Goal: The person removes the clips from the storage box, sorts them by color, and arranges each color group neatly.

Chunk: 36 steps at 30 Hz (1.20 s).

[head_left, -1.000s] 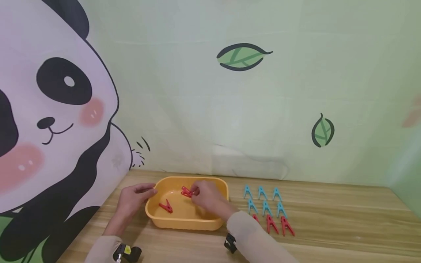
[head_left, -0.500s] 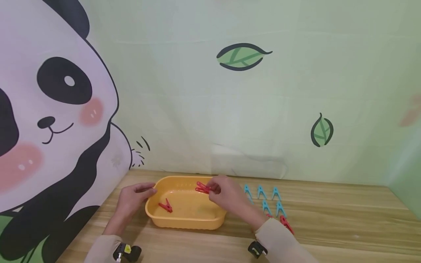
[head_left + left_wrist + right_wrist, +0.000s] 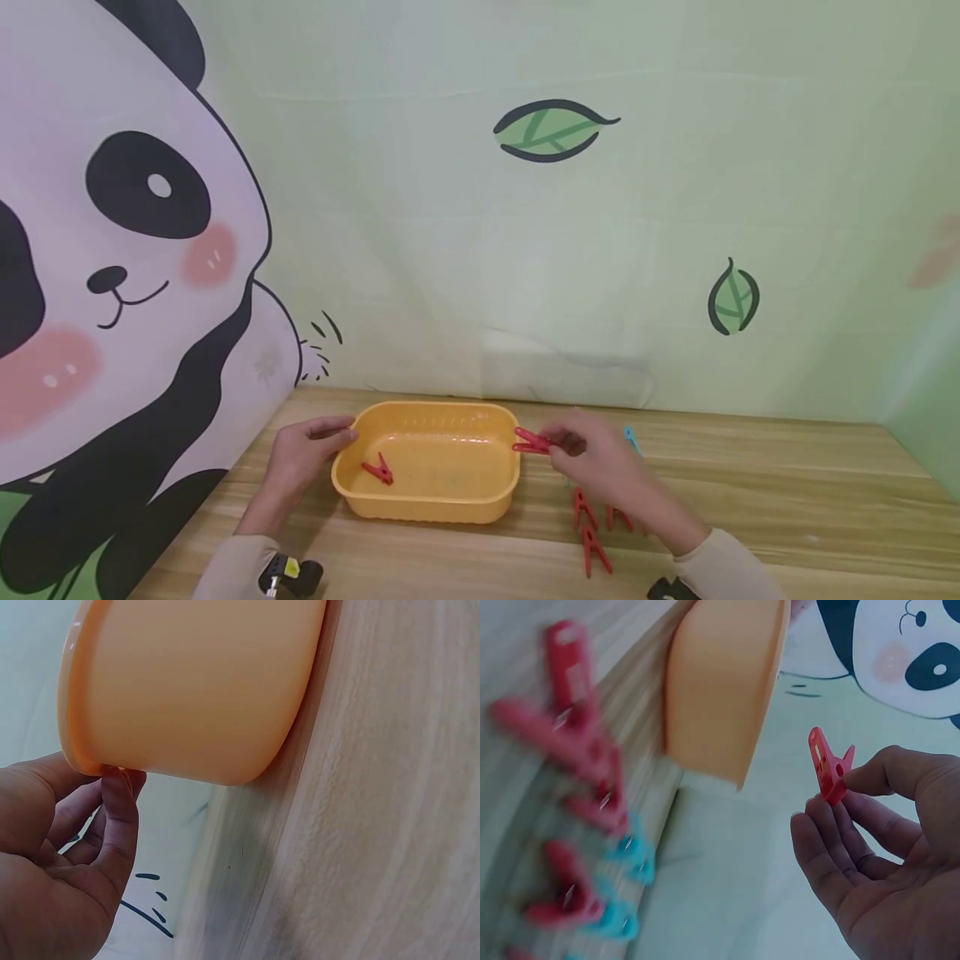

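Observation:
A yellow plastic basin (image 3: 422, 510) sits on the wooden table, and one red clothespin (image 3: 379, 470) lies inside it near the left end. At the basin's left rim is my left hand (image 3: 295, 458); the left wrist view shows its thumb and fingers pinching the rim (image 3: 75, 742). My right hand (image 3: 597, 460) is just past the basin's right end, pinching another red clothespin (image 3: 531, 442) between thumb and fingers. In the right wrist view that clothespin (image 3: 830, 771) points its legs away from the palm, off the table surface.
Right of the basin, several red clothespins (image 3: 594, 550) lie on the table (image 3: 787, 500) in the nearer rows. Blue clothespins (image 3: 632, 438) lie behind them, mostly hidden by my right hand and forearm. A wall sheet (image 3: 420, 250) with a panda drawing stands behind the table.
My right hand, holding the red clothespin, has moved right from over the basin to beyond its right rim, above the clothespin rows. The left hand stays at the left rim.

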### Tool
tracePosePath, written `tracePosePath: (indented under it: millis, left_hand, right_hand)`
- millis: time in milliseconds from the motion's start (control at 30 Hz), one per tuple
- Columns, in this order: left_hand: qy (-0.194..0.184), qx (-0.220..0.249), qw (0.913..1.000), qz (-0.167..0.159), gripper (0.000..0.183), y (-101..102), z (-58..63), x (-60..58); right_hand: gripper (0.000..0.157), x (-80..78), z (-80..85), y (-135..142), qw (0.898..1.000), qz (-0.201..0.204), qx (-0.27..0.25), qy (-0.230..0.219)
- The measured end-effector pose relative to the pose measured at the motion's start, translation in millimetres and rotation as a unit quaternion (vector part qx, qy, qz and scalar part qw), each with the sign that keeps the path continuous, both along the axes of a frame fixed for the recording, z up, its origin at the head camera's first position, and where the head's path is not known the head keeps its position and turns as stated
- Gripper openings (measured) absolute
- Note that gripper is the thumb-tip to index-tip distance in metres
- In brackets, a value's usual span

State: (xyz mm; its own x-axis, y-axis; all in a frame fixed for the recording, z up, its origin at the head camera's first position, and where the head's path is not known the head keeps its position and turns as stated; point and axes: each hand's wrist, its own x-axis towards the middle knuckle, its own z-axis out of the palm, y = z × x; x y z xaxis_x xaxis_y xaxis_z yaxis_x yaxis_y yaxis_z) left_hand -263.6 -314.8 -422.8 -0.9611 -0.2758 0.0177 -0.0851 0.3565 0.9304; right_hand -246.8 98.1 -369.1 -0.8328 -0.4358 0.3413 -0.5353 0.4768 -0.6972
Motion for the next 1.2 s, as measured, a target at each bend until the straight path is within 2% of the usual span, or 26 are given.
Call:
tracePosePath:
  millis: [200,433,600,900,1067,1200]
  left_hand:
    - [0.004,0.0,1.0,-0.004,0.039,0,-0.3,-0.5]
    - [0.001,0.0,1.0,-0.003,0.039,1,-1.2,-1.0]
    - [0.004,-0.002,1.0,-0.002,0.038,1,-1.2,-1.7]
    - [-0.002,0.003,1.0,0.0,0.039,-1,-0.3,-1.2]
    - [0.0,0.0,1.0,-0.001,0.039,-2,-1.3,-1.7]
    - [-0.003,-0.003,1.0,0.001,0.039,-1,-1.8,-1.5]
  right_hand:
    - [0.017,6.1,-8.4,37,1.0,0.0,0.003,-0.027]
    - [0.017,9.3,-24.1,77,0.998,0.021,-0.008,-0.064]
    - [0.014,13.4,-31.6,97,0.996,0.031,0.009,-0.089]
    - [0.013,16.0,-31.4,116,0.982,0.067,0.039,-0.175]
    - [0.011,14.1,-35.8,120,0.978,0.108,0.037,-0.176]
    - [0.011,11.7,-39.5,122,0.971,0.149,0.04,-0.184]
